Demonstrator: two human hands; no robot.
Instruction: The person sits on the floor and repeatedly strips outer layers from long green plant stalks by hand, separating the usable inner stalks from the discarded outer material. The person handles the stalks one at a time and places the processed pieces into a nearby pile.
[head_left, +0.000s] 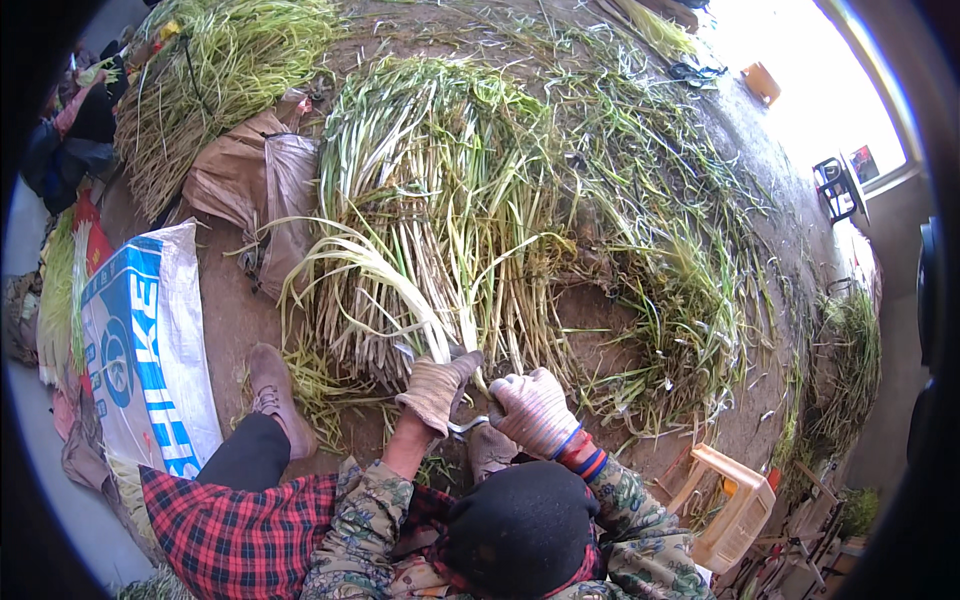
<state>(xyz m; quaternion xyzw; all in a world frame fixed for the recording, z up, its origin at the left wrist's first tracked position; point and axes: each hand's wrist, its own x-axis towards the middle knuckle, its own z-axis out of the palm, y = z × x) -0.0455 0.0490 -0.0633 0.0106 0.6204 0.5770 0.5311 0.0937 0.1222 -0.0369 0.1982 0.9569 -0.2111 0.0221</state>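
Note:
My left hand (439, 390), in a worn knit glove with a dark thumb, grips a small bunch of pale stalks with long yellow-green leaves (409, 292). The leaves fan up and to the left. Close beside it, my right hand (532, 409), in a striped knit glove, is curled around the lower end of a single pale stalk (471, 337); its fingertips are partly hidden. A curved white strip (469, 426) shows just below the hands. Directly in front lies a large heap of similar stalks (420, 195), their pale lower ends towards me.
A printed woven sack (176, 300) lies at left, near a shoe (281, 390). Brown sacking (232, 165) separates the heap from another stalk pile (225, 82). Loose leaf scraps (675, 300) cover the floor at right. A plastic stool (731, 502) lies tipped at lower right.

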